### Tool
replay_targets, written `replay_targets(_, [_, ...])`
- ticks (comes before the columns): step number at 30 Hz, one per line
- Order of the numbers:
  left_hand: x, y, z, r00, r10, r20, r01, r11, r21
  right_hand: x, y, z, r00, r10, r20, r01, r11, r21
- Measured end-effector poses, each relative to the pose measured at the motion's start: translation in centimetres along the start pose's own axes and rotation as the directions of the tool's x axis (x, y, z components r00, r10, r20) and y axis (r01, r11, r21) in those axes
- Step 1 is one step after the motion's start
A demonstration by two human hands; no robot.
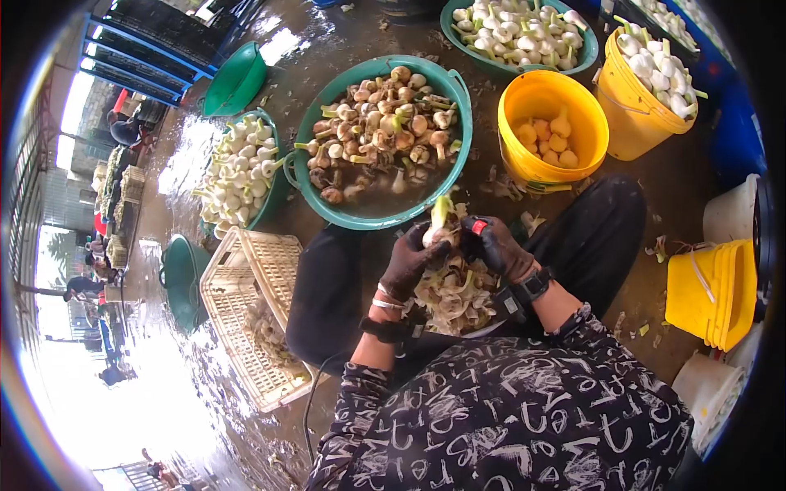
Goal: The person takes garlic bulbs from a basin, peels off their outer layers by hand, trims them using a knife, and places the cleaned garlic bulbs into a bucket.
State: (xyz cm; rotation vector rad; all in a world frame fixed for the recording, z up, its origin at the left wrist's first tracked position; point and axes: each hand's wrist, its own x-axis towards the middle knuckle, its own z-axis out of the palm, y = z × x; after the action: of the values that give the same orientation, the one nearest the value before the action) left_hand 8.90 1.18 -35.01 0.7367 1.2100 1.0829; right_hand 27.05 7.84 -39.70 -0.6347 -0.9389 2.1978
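Note:
A garlic bulb [440, 222] with a pale green stem pointing up is gripped in my gloved left hand [404, 266]. My gloved right hand [501, 252] is closed against the bulb's right side. A small red piece [479, 226] shows at its fingers; whether it is a tool's handle or a wrap, I cannot tell. Beneath both hands, a heap of loose garlic skins [458, 296] lies between my legs. Just ahead stands a green tub [327, 211] of brownish unpeeled bulbs in murky water.
A yellow bucket [512, 106] holding several bulbs stands front right, beside another yellow bucket [630, 123] heaped with white garlic. Green basins of white garlic [246, 176] sit left and far ahead. A cream plastic crate [237, 278] is at my left; stacked yellow buckets [708, 295] are at right.

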Motion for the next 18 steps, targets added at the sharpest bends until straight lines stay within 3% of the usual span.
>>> replay_targets(1, [-0.3, 0.3, 0.7, 0.999, 0.048, -0.014, -0.049, 0.993, -0.108, -0.3, -0.6, 1.1, 0.992, 0.081, -0.098, -0.092, 0.989, -0.114])
replay_targets(2, [-0.2, -0.4, 1.1, 0.999, 0.052, -0.016, -0.053, 0.993, -0.106, -0.6, -0.9, 1.9, 0.992, 0.079, -0.094, -0.090, 0.989, -0.115])
replay_targets(4, [0.1, -2.0, 1.9, 0.967, 0.237, -0.091, -0.230, 0.969, 0.088, -1.0, -0.9, 2.7, 0.960, 0.271, -0.075, -0.272, 0.962, -0.002])
replay_targets(5, [-0.2, -2.2, 1.7, 0.980, 0.193, -0.035, -0.183, 0.963, 0.197, -1.1, -0.9, 2.8, 0.940, 0.334, -0.065, -0.332, 0.943, 0.034])
replay_targets(6, [-0.2, -2.4, 1.6, 0.980, 0.195, -0.036, -0.184, 0.963, 0.196, -0.9, -0.6, 2.5, 0.992, 0.127, -0.011, -0.127, 0.977, -0.173])
replay_targets(7, [-0.3, -2.0, 1.7, 0.888, 0.444, -0.122, -0.324, 0.789, 0.522, -0.6, 0.0, 1.7, 0.999, 0.030, 0.035, -0.020, 0.963, -0.267])
replay_targets(8, [-0.5, -1.2, 1.7, 0.832, 0.544, -0.105, -0.351, 0.664, 0.660, -0.2, 0.7, 0.9, 0.994, -0.067, 0.081, 0.092, 0.931, -0.352])
replay_targets(10, [-1.0, 0.3, 1.5, 0.688, 0.723, -0.067, -0.292, 0.360, 0.886, 0.3, 1.4, -0.7, 0.971, 0.036, 0.234, 0.043, 0.946, -0.322])
replay_targets(11, [-1.3, 0.9, 1.0, 0.781, 0.617, 0.092, -0.285, 0.222, 0.932, 0.1, 1.5, -0.4, 0.971, 0.041, 0.235, 0.037, 0.947, -0.320])
replay_targets(12, [-1.5, 1.2, 0.6, 0.851, 0.471, 0.230, -0.300, 0.079, 0.951, -0.2, 1.6, -0.2, 0.979, 0.170, 0.117, -0.119, 0.929, -0.351])
replay_targets(13, [-0.8, -0.2, -0.3, 0.853, 0.415, 0.316, -0.379, 0.077, 0.922, -0.4, 1.2, 0.3, 0.957, 0.292, -0.006, -0.273, 0.890, -0.365])
replay_targets(14, [-0.7, -0.9, -0.4, 0.856, 0.413, 0.312, -0.375, 0.079, 0.924, -0.5, 0.9, 0.2, 0.955, 0.296, -0.004, -0.277, 0.889, -0.364])
replay_targets(16, [-0.7, -2.6, -0.6, 0.869, 0.443, 0.218, -0.327, 0.186, 0.926, -0.2, 0.4, -0.3, 0.952, 0.271, 0.143, -0.179, 0.870, -0.459])
replay_targets(18, [-0.7, -4.1, -1.1, 0.864, 0.474, 0.172, -0.313, 0.238, 0.920, 0.3, 0.8, -0.3, 0.959, 0.234, 0.158, -0.127, 0.858, -0.498])
